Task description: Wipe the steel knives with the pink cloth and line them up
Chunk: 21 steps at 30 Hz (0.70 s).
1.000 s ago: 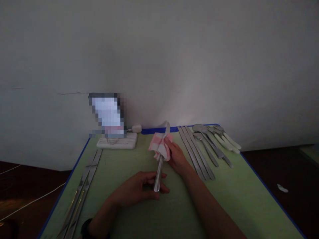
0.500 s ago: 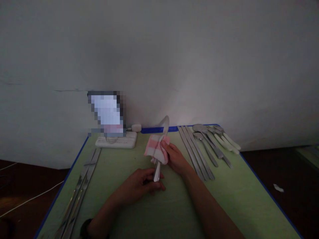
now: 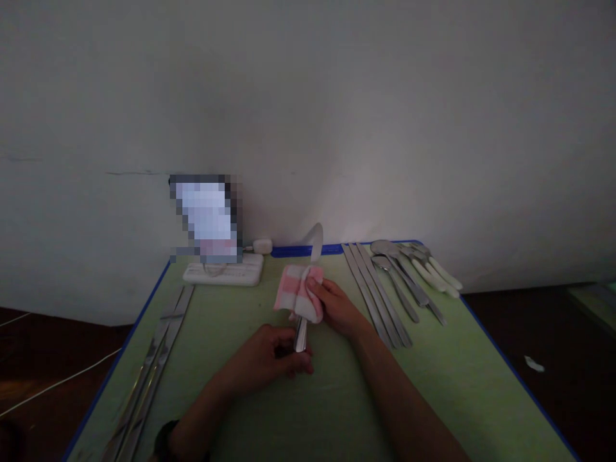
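Note:
My left hand (image 3: 276, 353) is closed around the lower end of a table knife (image 3: 301, 335), whose shiny metal handle points toward me. The knife's broad, curved blade stands up above a pink-and-white checked cloth (image 3: 297, 296). My right hand (image 3: 337, 301) pinches that cloth around the middle of the knife, thumb on top. The cloth hides the part of the knife between handle and blade.
On the right of the green table (image 3: 250, 398) lie flat metal strips (image 3: 378, 295), spoons (image 3: 394, 282) and white-handled cutlery (image 3: 440, 276). Long metal pieces (image 3: 149, 372) lie at the left. Behind are a blurred screen (image 3: 206, 215) and a white power strip (image 3: 224, 273).
My right hand and the cloth have slid slightly down the knife toward the handle, leaving less of the handle showing. My left hand keeps its hold, its fingers a little more curled.

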Available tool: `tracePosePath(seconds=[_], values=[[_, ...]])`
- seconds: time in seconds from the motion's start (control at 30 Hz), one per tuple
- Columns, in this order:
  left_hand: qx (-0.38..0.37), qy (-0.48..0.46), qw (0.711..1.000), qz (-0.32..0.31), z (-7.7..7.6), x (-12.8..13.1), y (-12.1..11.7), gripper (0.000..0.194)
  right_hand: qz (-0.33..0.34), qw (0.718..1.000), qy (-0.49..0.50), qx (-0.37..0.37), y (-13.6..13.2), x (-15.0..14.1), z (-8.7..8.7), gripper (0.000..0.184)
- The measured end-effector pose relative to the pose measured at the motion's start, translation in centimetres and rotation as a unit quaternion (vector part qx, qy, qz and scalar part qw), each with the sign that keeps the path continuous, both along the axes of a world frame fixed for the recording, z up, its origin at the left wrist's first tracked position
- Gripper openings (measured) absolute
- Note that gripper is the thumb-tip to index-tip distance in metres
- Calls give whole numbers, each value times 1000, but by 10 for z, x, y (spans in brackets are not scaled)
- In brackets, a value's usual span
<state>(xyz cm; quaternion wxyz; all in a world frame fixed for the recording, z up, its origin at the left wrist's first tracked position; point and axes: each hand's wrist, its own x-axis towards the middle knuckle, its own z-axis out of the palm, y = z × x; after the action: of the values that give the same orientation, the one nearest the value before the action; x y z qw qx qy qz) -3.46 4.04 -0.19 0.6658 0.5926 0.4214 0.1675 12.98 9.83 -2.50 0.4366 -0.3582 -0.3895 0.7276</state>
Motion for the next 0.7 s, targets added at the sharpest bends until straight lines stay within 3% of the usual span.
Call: tracePosePath(seconds=[0.27,0.53,0.7], values=[[50,-26,997,-43,2,-3,-1,13,14,1000,-5,1,-4,2,5,32],[29,-6,999,-22,1,0,0,19,0,1000,-19,10,1,0,-4,40],[43,-17,998,-30,2,-1,1,17,3,1000,-14,-6,-1,2,2,35]])
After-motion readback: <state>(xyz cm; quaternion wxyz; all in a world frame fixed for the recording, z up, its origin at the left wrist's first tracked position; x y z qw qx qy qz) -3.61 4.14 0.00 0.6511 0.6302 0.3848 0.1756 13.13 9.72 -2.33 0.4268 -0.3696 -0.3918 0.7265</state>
